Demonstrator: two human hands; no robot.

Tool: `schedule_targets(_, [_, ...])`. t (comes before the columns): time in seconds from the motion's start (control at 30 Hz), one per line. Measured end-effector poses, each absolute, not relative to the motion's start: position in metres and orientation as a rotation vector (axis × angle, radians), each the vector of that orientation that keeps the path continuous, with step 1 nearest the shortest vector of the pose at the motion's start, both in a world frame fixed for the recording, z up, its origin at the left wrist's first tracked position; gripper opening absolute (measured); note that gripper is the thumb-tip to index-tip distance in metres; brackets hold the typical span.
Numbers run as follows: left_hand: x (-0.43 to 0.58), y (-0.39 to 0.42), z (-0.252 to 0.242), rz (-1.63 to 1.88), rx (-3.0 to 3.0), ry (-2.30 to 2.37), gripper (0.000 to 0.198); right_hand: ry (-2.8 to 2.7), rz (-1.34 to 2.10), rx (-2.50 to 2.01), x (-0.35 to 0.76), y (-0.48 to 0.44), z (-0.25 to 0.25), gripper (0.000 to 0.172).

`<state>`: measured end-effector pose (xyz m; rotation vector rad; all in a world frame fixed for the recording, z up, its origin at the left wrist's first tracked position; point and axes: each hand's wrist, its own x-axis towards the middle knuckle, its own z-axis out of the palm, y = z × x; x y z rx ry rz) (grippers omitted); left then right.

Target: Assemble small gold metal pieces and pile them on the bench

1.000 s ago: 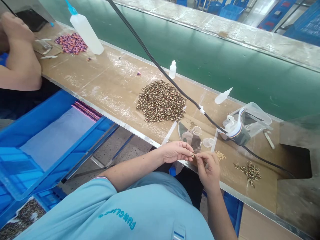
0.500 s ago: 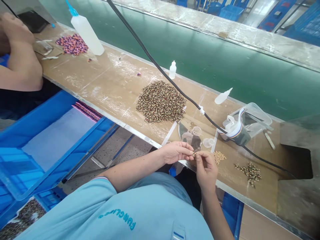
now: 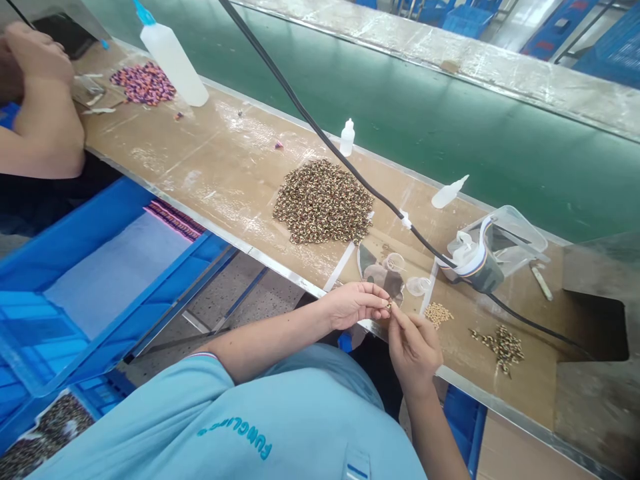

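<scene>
My left hand (image 3: 357, 307) is closed in a pinch on a small gold-and-dark piece (image 3: 389, 305) over the table's front edge. The fingertips of my right hand (image 3: 416, 347) meet the piece from the other side, pressed together; whether they grip it or something smaller is hidden. Just beyond my hands lie a camouflage-pattern cloth (image 3: 381, 275) and small clear round cups (image 3: 416, 287). Near my right hand is a little pile of tan beads (image 3: 438, 315), with a small pile of gold-and-dark pieces (image 3: 506, 347) farther right.
A large heap of similar pieces (image 3: 323, 203) lies left of centre. Behind it stand a small white bottle (image 3: 347, 139) and a tipped one (image 3: 449, 193). A black cable (image 3: 310, 127) crosses above the table. A clear tub (image 3: 520, 233) sits right; a co-worker's arm (image 3: 47, 127) rests left.
My right hand has turned and shifted slightly right and down, its index finger now stretched toward the piece. My left hand stays nearly in place, still pinching.
</scene>
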<state>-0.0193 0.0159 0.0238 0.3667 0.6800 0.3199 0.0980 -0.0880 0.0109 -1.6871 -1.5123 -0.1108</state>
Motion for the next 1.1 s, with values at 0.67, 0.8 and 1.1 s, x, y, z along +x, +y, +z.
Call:
schedule_targets(0.67, [-0.018, 0.01, 0.022, 0.346, 0.421, 0.686, 0.016, -1.549, 0.011, -1.616, 0.104, -0.091, 0.014, 0.032])
schedule_targets(0.8, [-0.018, 0.01, 0.021, 0.344, 0.444, 0.673, 0.017, -1.604, 0.094, -1.552, 0.108, -0.091, 0.019, 0.034])
schedule_targets(1.1, [-0.018, 0.002, 0.016, 0.406, 0.485, 0.663, 0.036, -1.472, 0.162, -1.597, 0.107, -0.093, 0.014, 0.03])
